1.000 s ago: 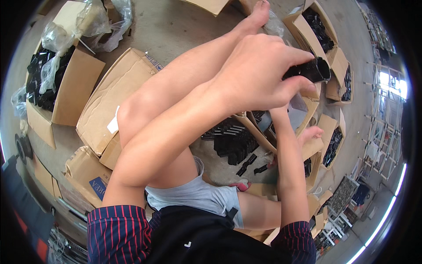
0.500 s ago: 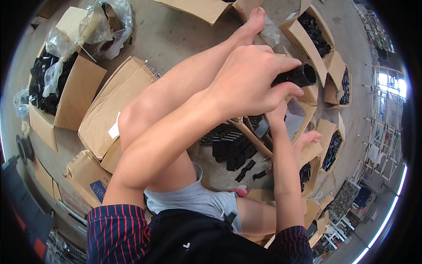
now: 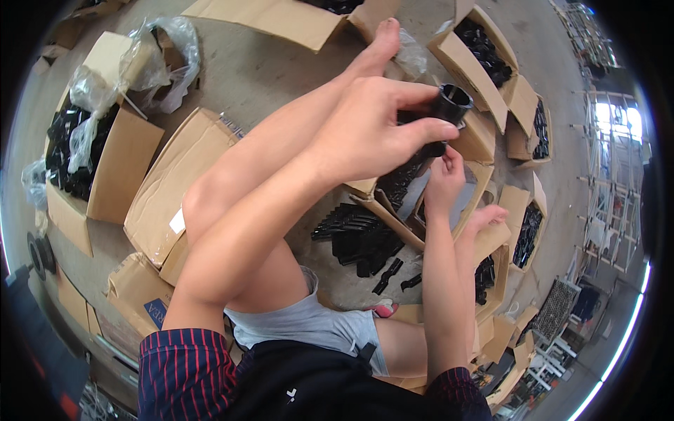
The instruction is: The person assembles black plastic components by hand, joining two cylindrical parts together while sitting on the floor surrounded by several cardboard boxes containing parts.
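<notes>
Left hand (image 3: 375, 126) pinches black tube (image 3: 453, 105) between thumb and fingers, over open carton (image 3: 392, 222). Right hand (image 3: 445, 181) just below; grip unclear. Risk: tube drops if thumb pressure slackens.

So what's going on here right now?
A seated person's left hand grips a short black tube between thumb and fingers, its open end tipped upward. The right hand is just below, fingers bent close to the part's lower end; whether they touch it is unclear. Below the hands is an open carton with black parts inside. More black parts lie in a pile on the floor, with two loose pieces nearby.
</notes>
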### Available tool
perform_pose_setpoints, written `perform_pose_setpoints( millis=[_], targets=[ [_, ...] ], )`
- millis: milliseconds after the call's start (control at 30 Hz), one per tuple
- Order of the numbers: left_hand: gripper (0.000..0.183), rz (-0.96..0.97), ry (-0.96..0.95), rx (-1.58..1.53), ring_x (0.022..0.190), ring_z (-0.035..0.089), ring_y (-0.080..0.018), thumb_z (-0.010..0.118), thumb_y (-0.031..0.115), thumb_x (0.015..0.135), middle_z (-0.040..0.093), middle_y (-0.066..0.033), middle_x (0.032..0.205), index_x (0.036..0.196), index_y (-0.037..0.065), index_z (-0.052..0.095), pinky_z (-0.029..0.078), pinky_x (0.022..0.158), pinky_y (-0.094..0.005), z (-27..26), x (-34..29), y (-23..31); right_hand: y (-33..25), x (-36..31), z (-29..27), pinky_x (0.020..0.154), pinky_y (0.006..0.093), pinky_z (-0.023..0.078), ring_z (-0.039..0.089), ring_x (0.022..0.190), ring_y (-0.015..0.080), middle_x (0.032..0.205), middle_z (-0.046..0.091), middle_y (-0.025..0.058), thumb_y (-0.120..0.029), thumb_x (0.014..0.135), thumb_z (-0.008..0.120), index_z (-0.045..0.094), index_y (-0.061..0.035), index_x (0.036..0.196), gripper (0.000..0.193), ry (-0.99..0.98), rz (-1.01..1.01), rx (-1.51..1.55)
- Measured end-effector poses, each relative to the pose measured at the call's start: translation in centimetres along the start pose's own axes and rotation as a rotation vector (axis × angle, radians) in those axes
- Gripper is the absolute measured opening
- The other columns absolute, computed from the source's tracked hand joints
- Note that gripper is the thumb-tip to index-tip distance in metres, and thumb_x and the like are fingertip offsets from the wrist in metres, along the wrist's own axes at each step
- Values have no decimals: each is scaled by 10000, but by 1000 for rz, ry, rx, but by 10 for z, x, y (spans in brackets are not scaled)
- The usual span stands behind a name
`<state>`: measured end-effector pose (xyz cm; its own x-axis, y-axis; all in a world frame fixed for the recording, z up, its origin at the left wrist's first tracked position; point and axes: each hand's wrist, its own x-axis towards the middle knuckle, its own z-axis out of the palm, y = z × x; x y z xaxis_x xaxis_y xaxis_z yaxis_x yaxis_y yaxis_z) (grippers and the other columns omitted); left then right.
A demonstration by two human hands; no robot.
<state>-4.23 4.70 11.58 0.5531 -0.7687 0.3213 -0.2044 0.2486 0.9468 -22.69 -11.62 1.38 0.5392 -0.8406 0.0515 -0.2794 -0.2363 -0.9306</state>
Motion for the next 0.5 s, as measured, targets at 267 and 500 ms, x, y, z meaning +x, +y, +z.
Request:
perform_pose_setpoints(
  millis=[267,500],
  targets=[
    [298,-344,-175,-514,950,609,-42,694,164,971,703,-5,1048,1194,-33,688,497,869,-222,23,-8,1,-131,-62,-30,844,265,550,682,1033,189,1162,691,176,-4,983,606,545,22,1191,218,106,-203,321],
    [361,-442,-322,-595,1025,645,-83,666,242,990,720,-37,1098,1234,-24,669,502,936,-264,43,-18,-1,-126,-71,-28,688,218,467,641,791,64,975,755,67,-29,902,745,696,10,1003,118,174,-361,87]
  ],
)
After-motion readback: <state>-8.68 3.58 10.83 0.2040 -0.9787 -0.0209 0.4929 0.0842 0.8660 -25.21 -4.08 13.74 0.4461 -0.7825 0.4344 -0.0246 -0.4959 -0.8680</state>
